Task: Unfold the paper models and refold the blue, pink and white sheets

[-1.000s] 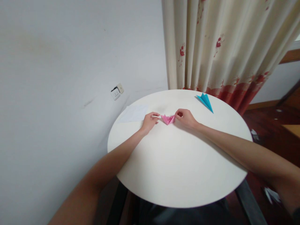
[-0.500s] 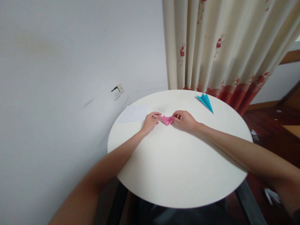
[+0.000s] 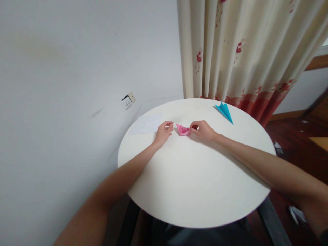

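Observation:
A small pink folded paper piece (image 3: 182, 130) lies on the round white table (image 3: 194, 177), toward its far side. My right hand (image 3: 202, 130) pinches the piece's right end between thumb and fingers. My left hand (image 3: 163, 132) rests on the table just left of the piece, fingers curled, a small gap between its fingertips and the paper. Both forearms reach across the table from the near edge.
A blue folded paper shape (image 3: 224, 111) lies at the far right of the table. A white sheet (image 3: 147, 124) sits at the far left edge. A patterned curtain (image 3: 243, 51) hangs behind; a wall socket (image 3: 127, 100) is on the left wall.
My left hand has let go of the pink piece and drawn slightly left. My right hand has shifted a little left, still pinching the paper, which now looks more closed up.

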### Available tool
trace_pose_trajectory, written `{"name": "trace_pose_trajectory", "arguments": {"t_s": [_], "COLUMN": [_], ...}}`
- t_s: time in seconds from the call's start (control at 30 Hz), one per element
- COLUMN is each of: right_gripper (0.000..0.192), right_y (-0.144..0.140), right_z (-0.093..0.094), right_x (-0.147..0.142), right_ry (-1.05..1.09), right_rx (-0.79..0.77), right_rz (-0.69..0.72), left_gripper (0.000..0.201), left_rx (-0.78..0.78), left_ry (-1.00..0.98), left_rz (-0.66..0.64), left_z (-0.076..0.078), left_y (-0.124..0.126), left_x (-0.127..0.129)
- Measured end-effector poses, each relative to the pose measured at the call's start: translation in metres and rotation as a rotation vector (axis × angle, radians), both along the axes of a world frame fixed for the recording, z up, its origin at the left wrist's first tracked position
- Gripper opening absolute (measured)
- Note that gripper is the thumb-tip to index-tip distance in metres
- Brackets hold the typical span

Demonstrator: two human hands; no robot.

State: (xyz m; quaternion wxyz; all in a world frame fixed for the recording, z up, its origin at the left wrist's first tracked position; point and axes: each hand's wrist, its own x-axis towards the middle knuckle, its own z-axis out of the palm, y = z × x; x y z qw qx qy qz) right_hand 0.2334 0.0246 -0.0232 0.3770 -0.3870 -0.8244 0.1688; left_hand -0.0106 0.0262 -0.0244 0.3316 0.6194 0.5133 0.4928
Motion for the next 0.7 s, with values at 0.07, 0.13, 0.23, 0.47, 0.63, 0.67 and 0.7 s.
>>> {"name": "trace_pose_trajectory", "arguments": {"t_s": [0.07, 0.13, 0.23, 0.47, 0.63, 0.67, 0.7], "right_gripper": [0.017, 0.017, 0.017, 0.021, 0.023, 0.022, 0.021], "right_y": [0.002, 0.004, 0.012, 0.046, 0.064, 0.066, 0.067], "right_z": [0.001, 0.003, 0.007, 0.010, 0.004, 0.002, 0.001], "right_x": [0.001, 0.005, 0.017, 0.068, 0.097, 0.100, 0.102], "right_ry": [0.006, 0.012, -0.007, -0.100, -0.203, -0.210, -0.212], "right_rx": [0.010, 0.024, 0.069, 0.073, 0.038, 0.023, 0.006], "right_rz": [-0.027, -0.077, -0.184, -0.515, -0.740, -0.766, -0.784], "left_gripper": [0.021, 0.020, 0.020, 0.022, 0.024, 0.024, 0.024], "left_rx": [-0.021, -0.043, -0.055, -0.044, -0.048, -0.047, -0.046], "left_ry": [-0.010, -0.015, -0.020, -0.029, -0.030, -0.029, -0.027], "left_rz": [0.013, 0.021, 0.029, 0.015, 0.013, 0.011, 0.009], "left_z": [0.003, 0.004, 0.005, 0.002, 0.002, 0.002, 0.002], "left_y": [-0.002, -0.003, -0.005, -0.005, -0.005, -0.005, -0.005], "left_x": [0.001, 0.001, 0.002, 0.001, 0.001, 0.001, 0.001]}}
